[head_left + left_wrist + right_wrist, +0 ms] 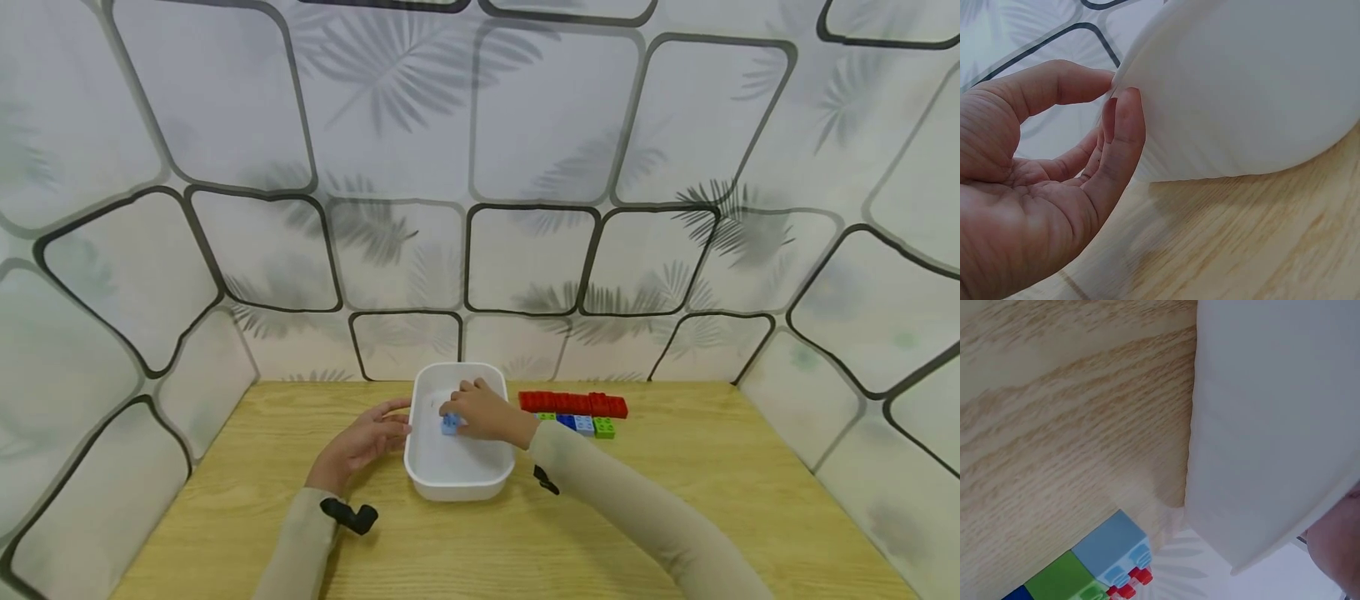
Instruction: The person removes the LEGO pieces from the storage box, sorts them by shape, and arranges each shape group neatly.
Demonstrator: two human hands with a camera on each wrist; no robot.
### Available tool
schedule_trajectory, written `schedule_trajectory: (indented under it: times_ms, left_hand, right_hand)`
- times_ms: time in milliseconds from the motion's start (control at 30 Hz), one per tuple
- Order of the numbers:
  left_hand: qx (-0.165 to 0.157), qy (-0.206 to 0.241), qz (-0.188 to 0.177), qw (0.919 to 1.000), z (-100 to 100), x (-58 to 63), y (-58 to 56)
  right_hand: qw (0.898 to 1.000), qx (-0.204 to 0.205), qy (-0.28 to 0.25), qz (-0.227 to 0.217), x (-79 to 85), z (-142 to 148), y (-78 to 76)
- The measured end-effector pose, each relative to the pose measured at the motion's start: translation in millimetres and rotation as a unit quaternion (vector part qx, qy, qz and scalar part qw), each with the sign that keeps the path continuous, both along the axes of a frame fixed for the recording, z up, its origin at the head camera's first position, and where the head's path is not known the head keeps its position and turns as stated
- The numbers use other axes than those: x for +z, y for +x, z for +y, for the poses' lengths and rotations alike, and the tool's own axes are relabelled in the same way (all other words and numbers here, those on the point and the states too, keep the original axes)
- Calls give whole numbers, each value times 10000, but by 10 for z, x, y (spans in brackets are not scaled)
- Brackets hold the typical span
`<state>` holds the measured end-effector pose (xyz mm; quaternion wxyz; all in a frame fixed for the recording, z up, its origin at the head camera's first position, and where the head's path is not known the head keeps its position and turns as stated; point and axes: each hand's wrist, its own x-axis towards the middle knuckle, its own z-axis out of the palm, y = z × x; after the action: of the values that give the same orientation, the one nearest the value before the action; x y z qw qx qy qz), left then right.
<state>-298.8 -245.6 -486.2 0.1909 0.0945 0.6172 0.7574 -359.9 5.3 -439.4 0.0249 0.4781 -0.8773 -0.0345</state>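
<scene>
A white plastic tub (460,492) stands on the wooden table. Inside it is a light blue toy building brick (450,424), pinched by the fingers of my right hand (483,410), which reaches in over the right rim. Only part of that hand (1338,544) shows past the tub wall (1266,425) in the right wrist view. My left hand (367,442) is at the tub's left side. In the left wrist view, the curled fingers and thumb of this hand (1054,181) grip the tub's rim (1124,69).
Right of the tub lies a row of red bricks (558,403). In front of it runs a second row, with a dark blue brick (567,421), a light blue brick (583,425) and a green brick (603,427). A patterned cloth wall (405,275) rises behind the table (675,483).
</scene>
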Motion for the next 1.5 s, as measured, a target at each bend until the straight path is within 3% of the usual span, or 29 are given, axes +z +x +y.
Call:
schedule_trajectory:
  times_ms: [400,600,800,933,1133,1367,1500]
  left_hand:
    - [1,-9,44,10000,5,-12,20]
    - [-43,10,135,9999,-3,-6,5]
    - [-85,33,149,9998,-7,-2,-9]
    - [-80,-24,182,9998,-9,3,-4]
    - [-131,0,195,9997,-12,14,-7]
    - [-126,30,177,9998,-16,-8,-25]
    - [-147,50,184,9997,-17,-12,-23]
  right_hand:
    - [9982,284,-414,337,154,235,105]
    - [9923,432,-1035,535,253,441,133]
    - [9874,310,-1402,672,347,674,168]
    - [9858,256,-1477,760,391,842,182]
    - [9779,378,-1646,1230,406,1110,151]
    - [9809,108,-1502,1235,377,1464,61]
    - [9804,15,-1338,1447,351,1686,19]
